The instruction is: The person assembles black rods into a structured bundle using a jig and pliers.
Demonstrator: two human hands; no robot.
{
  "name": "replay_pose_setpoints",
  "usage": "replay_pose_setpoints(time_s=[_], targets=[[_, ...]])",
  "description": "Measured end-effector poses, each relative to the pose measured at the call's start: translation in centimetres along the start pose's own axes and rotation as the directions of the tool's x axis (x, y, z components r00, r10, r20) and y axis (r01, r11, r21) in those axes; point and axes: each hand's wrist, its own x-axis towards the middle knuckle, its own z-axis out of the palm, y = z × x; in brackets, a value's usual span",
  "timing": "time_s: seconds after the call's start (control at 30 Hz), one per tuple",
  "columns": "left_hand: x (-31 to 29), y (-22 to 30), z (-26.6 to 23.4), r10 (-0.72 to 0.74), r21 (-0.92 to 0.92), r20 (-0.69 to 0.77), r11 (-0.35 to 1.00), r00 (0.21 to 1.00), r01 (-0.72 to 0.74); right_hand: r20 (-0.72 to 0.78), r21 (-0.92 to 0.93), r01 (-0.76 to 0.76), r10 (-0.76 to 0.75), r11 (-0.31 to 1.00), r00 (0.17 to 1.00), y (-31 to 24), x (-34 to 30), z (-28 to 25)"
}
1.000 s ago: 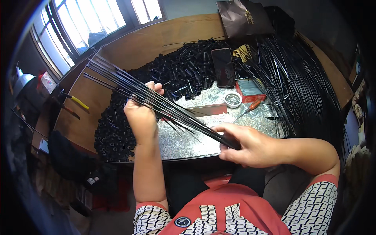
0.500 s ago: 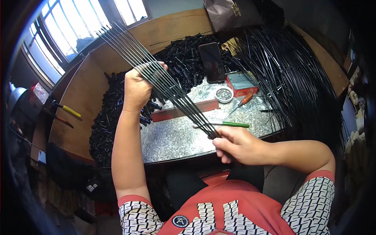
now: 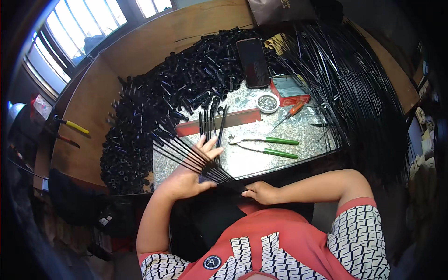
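Tabletop (image 3: 317, 138): pile of black fittings (image 3: 186, 70) far and left; fanned bundle of black rods (image 3: 218, 175) over the near edge. Left hand (image 3: 189, 175) spread wide beneath the fan; right hand (image 3: 262, 192) pinches the near ends. More rods stand beyond the left fingers; can't tell if held. Risk: fan splays or slides, as only the right hand visibly clamps it; far-left tips could snag among the fittings. Versus half a second ago: bundle lower, nearer the body; left fingers opened; green-handled pliers (image 3: 280, 140) fully exposed.
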Motion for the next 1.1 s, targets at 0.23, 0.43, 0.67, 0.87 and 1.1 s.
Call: replay_pose_setpoints(time_s=[0.23,0.43,0.67,0.87,1.1], targets=[[1.3,-0.4,7.8,0.107,0.226,-0.136,0.971,0.985,-0.074,0.043,-0.299,-0.137,0.157,0.944,0.987,3.6,3.9,1.8],[1.8,0.6,9.3,0.127,0.368,-0.160,0.928,0.979,-0.060,0.368,-0.460,0.176,0.006,0.870,0.930,-6.8,-3.6,-7.3],[3.0,1.2,9.9,0.192,0.351,-0.233,0.931,0.953,-0.102,-0.300,-0.729,0.168,-0.530,0.664,0.793,-7.7,-4.5,-11.5],[3.2,1.5,10.4,0.094,0.450,-0.307,0.891,0.947,0.058,-0.300,-0.884,-0.055,-0.471,0.465,0.829,-4.5,-3.2,-13.5],[3.3,1.4,10.8,0.026,0.353,-0.280,0.932,0.960,0.078,-0.212,-0.648,0.335,-0.584,0.684,0.783,-6.6,-5.1,-10.3]])
